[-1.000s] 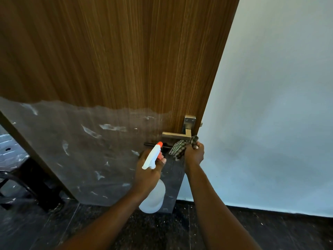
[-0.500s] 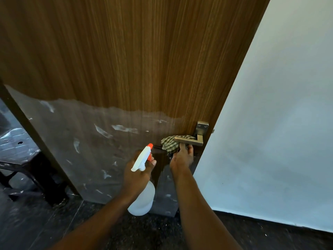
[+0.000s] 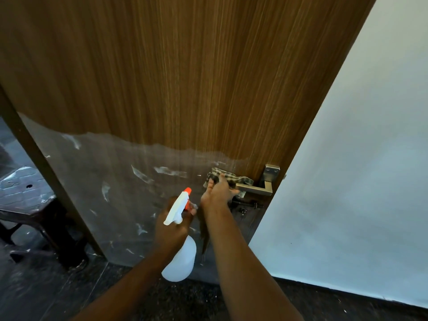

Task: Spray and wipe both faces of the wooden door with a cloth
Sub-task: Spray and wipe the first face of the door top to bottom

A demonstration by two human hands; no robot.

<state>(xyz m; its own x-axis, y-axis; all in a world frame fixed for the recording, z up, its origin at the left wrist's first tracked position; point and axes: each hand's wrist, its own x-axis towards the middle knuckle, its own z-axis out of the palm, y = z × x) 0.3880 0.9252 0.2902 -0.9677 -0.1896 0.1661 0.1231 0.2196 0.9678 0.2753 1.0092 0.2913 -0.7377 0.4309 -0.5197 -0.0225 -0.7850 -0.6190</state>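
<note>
The right hand (image 3: 217,193) presses a checked cloth (image 3: 228,179) flat against the wooden door (image 3: 185,77), just left of the lever handle (image 3: 253,188); its fingers are spread on the cloth, not clenched. Below-left of the handle, the left hand (image 3: 172,230) grips a spray bottle (image 3: 179,251). The wipe looks mid-way: this face is still streaked below handle height, and the other face cannot be seen. One door, one cloth, one bottle, one handle.

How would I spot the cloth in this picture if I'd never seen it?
Find the big wooden door and follow its right edge down to the metal lever handle. The cloth lies bunched over that lever's left end, pressed by the right hand. It alone is checked, dark green and cream.
</note>
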